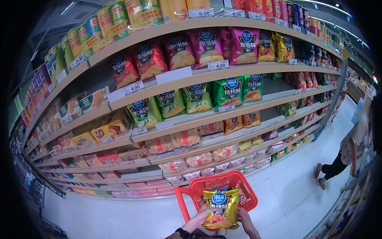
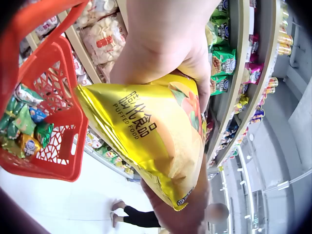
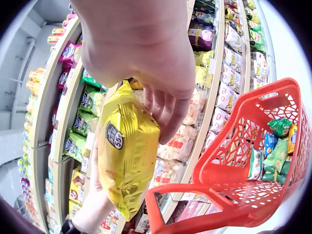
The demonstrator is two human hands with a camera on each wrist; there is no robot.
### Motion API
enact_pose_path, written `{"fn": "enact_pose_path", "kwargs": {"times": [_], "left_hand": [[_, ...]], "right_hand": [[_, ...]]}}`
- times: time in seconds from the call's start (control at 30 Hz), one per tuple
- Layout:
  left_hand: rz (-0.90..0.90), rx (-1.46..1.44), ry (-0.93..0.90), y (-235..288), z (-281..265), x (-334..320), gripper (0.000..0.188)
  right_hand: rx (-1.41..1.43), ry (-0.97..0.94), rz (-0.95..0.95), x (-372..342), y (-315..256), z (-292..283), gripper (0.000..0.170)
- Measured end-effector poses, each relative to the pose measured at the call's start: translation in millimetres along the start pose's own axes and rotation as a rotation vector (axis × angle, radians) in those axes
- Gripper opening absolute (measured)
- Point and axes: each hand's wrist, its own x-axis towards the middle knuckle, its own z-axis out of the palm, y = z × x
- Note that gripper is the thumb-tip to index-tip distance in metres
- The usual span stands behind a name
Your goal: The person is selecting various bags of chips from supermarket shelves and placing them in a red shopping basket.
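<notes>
A yellow chip bag (image 1: 221, 211) is held between both hands, its printed front facing up in the head view. The left hand (image 1: 201, 217) grips its left side, fingers over the front edge; in the left wrist view that hand (image 2: 163, 53) is curled on the yellow bag (image 2: 146, 131). On the bag's other side is the right hand (image 1: 246, 221); in the right wrist view this hand (image 3: 146, 63) has its fingers bent round the yellow bag (image 3: 129, 151). Below and behind the bag is a red basket (image 1: 248, 195), holding several small snack packs (image 3: 275, 156).
Long shelves (image 1: 179, 81) of chip bags, canisters and boxes span the view, with price tags (image 1: 218, 65) on their edges. At the right a person (image 1: 350, 147) stands in the aisle on the white tiled floor (image 1: 278, 187). The basket's red handle (image 1: 182, 203) rises left of the hands.
</notes>
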Motion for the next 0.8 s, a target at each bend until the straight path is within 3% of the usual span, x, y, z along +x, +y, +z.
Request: {"fn": "enact_pose_path", "kwargs": {"times": [0.13, 0.23, 0.37, 0.53, 0.63, 0.8], "left_hand": [[0.047, 0.155, -0.082, -9, 3, -12, 0.050], [0.106, 0.202, -0.026, -21, -13, -13, 0.044], [0.125, 0.093, 0.020, -16, -49, -26, 0.043], [0.144, -0.095, 0.122, -3, -83, -42, 0.042], [0.157, -0.076, 0.168, 3, -86, -50, 0.041], [0.162, -0.076, 0.279, 25, -59, -52, 0.036]], "right_hand": [[-0.122, -0.065, -0.079, 4, -8, 17, 0.053], [-0.098, -0.136, -0.010, 22, -7, 35, 0.068], [-0.182, -0.211, 0.020, 44, 16, 59, 0.083], [-0.592, -0.197, 0.111, 60, -12, 106, 0.095], [-0.512, -0.204, 0.144, 61, -34, 125, 0.103], [-0.373, -0.247, 0.068, 78, -19, 111, 0.089]]}}
